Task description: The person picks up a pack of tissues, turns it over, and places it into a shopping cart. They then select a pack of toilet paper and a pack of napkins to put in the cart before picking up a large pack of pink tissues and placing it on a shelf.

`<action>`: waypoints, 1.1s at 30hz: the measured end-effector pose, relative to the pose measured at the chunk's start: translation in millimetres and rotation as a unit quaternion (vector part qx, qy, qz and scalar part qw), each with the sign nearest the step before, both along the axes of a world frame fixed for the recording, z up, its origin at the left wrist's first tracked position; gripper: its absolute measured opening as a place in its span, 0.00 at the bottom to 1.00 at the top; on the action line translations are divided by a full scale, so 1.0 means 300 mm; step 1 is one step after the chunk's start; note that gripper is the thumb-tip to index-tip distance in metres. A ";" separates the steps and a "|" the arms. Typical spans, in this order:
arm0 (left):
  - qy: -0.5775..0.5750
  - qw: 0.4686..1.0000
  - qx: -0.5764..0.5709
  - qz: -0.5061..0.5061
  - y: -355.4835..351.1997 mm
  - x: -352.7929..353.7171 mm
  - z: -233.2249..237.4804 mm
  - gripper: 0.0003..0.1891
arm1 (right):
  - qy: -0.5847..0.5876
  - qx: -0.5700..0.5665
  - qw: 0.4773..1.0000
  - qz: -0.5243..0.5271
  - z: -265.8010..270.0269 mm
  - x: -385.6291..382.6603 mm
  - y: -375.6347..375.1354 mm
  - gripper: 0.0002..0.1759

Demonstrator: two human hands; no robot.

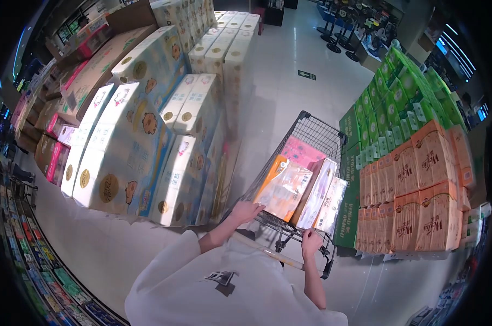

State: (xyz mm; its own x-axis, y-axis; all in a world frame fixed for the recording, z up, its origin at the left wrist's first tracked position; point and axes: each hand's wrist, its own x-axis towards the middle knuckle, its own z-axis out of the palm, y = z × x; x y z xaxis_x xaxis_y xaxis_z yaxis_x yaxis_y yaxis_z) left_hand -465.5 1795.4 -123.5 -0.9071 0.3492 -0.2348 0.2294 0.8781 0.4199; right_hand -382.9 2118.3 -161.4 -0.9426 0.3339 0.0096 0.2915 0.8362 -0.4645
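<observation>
A metal shopping cart [326,136] stands before me, with several packs in its basket. My left hand [248,211] is closed at the near left corner of an orange tissue pack [281,193] in clear wrap. At the near end of a white and purple pack [323,193], my right hand [311,242] has its fingers curled; exactly what they grip is partly hidden. A white pack [335,198] leans at the cart's right side, and a pink pack [304,151] lies farther in. Closer to my body is the cart's handle bar [270,252], which neither hand holds.
Tall stacks of white tissue packs [113,157] rise on the left. To the right stand orange tissue packs [420,168] and green packs [392,92], close to the cart. A pale tiled floor [276,92] runs ahead, with a green arrow sign [306,75] on it.
</observation>
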 end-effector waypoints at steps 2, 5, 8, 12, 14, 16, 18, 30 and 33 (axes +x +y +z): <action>-0.025 0.999 -0.023 -0.011 -0.004 -0.076 -0.013 0.23 | 0.011 0.005 1.000 0.003 -0.019 -0.080 0.002 0.20; -0.015 1.000 -0.011 -0.001 -0.011 -0.172 -0.012 0.26 | -0.018 0.040 0.999 0.006 -0.027 -0.190 0.002 0.20; -0.011 1.000 -0.001 0.025 -0.012 -0.255 -0.004 0.30 | -0.037 0.047 0.998 0.013 -0.039 -0.290 0.003 0.20; -0.013 0.999 -0.005 0.042 -0.020 -0.367 -0.004 0.31 | -0.021 0.012 0.999 0.025 -0.032 -0.415 -0.007 0.19; -0.006 0.999 -0.005 0.051 -0.023 -0.422 -0.017 0.31 | -0.016 0.002 0.999 0.038 -0.030 -0.475 -0.005 0.19; -0.008 0.998 -0.002 0.064 -0.021 -0.476 -0.019 0.32 | -0.021 0.018 0.998 0.048 -0.030 -0.537 -0.005 0.19; -0.017 0.997 -0.001 0.074 -0.023 -0.534 -0.017 0.32 | -0.019 0.020 0.998 0.058 -0.037 -0.603 -0.011 0.20; -0.074 0.992 -0.017 0.101 -0.006 -0.987 -0.017 0.31 | -0.014 -0.007 0.996 0.082 -0.034 -1.110 0.008 0.17; -0.037 0.993 -0.007 0.113 0.003 -1.087 -0.039 0.31 | -0.008 -0.035 0.995 0.091 -0.043 -1.239 0.022 0.17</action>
State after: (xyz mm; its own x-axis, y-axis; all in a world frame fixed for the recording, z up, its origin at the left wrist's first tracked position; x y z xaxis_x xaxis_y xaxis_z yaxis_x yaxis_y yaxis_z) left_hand -791.6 1796.5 -135.1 -0.9419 0.1360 -0.3072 -0.0044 0.9092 0.4163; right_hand -754.7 2124.8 -174.4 -0.9873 0.1573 -0.0224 0.1460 0.8420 -0.5193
